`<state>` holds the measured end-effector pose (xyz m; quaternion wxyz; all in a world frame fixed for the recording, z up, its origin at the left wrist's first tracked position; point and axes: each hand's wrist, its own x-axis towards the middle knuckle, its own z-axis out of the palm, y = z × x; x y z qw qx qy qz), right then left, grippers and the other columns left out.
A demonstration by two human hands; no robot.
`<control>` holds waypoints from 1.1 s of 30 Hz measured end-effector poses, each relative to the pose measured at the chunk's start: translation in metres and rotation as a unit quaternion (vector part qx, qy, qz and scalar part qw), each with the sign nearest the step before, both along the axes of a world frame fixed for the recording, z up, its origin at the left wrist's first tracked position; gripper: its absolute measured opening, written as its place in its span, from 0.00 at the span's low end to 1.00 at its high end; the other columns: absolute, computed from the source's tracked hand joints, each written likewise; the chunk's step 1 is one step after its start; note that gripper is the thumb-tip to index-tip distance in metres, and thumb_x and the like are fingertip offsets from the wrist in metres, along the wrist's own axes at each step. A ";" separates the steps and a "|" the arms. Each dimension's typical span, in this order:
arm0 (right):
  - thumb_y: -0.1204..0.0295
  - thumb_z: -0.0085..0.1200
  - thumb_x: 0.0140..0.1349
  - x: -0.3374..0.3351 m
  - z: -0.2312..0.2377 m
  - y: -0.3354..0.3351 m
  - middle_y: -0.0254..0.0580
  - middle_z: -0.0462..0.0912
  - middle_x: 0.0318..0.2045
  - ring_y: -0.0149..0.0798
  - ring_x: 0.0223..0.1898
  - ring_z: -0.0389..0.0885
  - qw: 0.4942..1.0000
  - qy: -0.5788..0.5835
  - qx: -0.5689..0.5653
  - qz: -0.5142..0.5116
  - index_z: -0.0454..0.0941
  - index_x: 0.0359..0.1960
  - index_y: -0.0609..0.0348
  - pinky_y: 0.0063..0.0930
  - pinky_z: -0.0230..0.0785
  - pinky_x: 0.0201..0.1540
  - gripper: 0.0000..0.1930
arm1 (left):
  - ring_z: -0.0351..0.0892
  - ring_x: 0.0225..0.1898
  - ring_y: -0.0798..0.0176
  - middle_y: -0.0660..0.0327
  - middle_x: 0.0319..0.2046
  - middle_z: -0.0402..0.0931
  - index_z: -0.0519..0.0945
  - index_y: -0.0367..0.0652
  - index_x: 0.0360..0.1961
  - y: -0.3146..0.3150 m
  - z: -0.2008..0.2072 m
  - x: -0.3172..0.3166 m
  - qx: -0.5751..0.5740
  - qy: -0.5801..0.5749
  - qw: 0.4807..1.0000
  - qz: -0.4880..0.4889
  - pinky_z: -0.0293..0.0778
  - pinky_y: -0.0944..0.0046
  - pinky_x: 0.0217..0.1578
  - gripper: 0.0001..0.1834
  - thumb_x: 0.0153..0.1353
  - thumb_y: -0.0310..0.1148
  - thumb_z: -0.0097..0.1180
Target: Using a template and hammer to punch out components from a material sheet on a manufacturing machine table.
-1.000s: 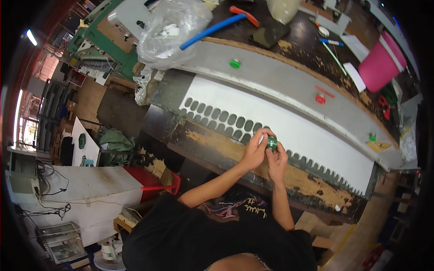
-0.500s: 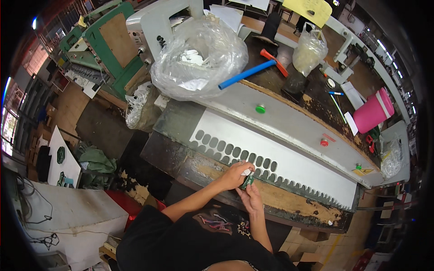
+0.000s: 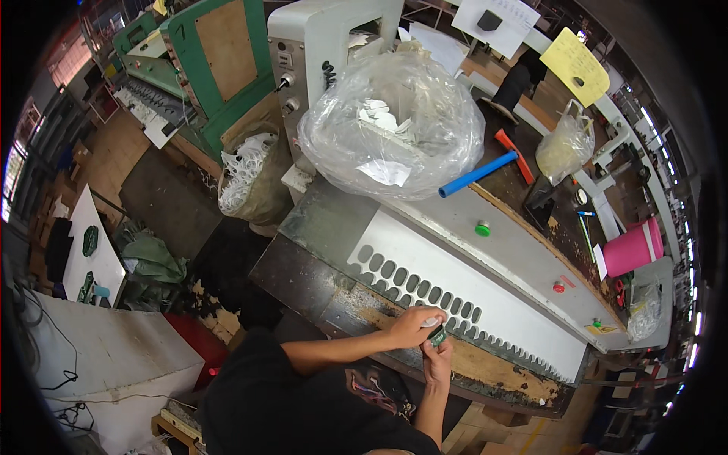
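Note:
Both hands meet over the near edge of a white sheet (image 3: 523,324) with rows of oval holes punched in it. My left hand (image 3: 413,327) is closed, and a small white cut piece (image 3: 431,321) shows at its fingertips. Just below and to the right, my right hand (image 3: 437,359) grips a small dark green cutting die (image 3: 437,335) with light marks on it, held up close to the left fingers. The far fingers of both hands are partly hidden.
A clear plastic bag (image 3: 447,98) of white cut pieces rests on the machine beyond the sheet. Right of it lie a blue-handled hammer (image 3: 479,174) and a pink cup (image 3: 629,250). Green and red buttons line the grey beam (image 3: 523,254). A scrap-filled sack (image 3: 254,186) stands left.
The whole view has shifted, so the bench things appear lower and further right. Both hands stay together, still holding the white piece and the green cutting die.

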<state>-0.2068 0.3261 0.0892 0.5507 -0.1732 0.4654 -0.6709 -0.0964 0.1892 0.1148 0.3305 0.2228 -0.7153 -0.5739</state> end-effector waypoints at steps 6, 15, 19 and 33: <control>0.80 0.67 0.62 0.015 -0.003 -0.006 0.39 0.84 0.49 0.31 0.49 0.82 0.997 0.030 0.049 -0.048 0.77 0.56 0.66 0.27 0.73 0.56 0.21 | 0.86 0.44 0.51 0.52 0.41 0.85 0.83 0.41 0.48 -0.020 -0.006 0.014 0.025 0.025 0.999 0.003 0.79 0.56 0.43 0.11 0.66 0.26 0.55; 0.75 0.73 0.58 -0.007 0.003 0.029 0.33 0.86 0.31 0.25 0.31 0.83 0.912 0.340 0.192 -0.127 0.81 0.40 0.63 0.20 0.75 0.37 0.13 | 0.85 0.44 0.49 0.48 0.42 0.85 0.82 0.34 0.44 -0.290 0.188 0.030 -0.330 0.210 0.788 0.475 0.76 0.56 0.47 0.10 0.73 0.30 0.53; 0.71 0.78 0.51 -0.031 0.053 0.025 0.28 0.81 0.24 0.21 0.25 0.72 0.820 0.487 0.233 -0.190 0.78 0.30 0.62 0.21 0.66 0.28 0.16 | 0.80 0.55 0.45 0.45 0.50 0.82 0.81 0.40 0.52 -0.363 0.150 0.021 -0.356 -0.116 0.800 0.469 0.74 0.52 0.53 0.15 0.67 0.33 0.59; 0.63 0.80 0.44 -0.234 -0.064 -0.003 0.51 0.83 0.39 0.50 0.37 0.83 0.701 0.678 0.190 -0.113 0.81 0.34 0.68 0.40 0.77 0.39 0.24 | 0.82 0.46 0.48 0.52 0.40 0.83 0.83 0.40 0.40 0.000 -0.033 -0.069 -0.091 -0.070 0.992 0.060 0.74 0.54 0.49 0.07 0.63 0.30 0.63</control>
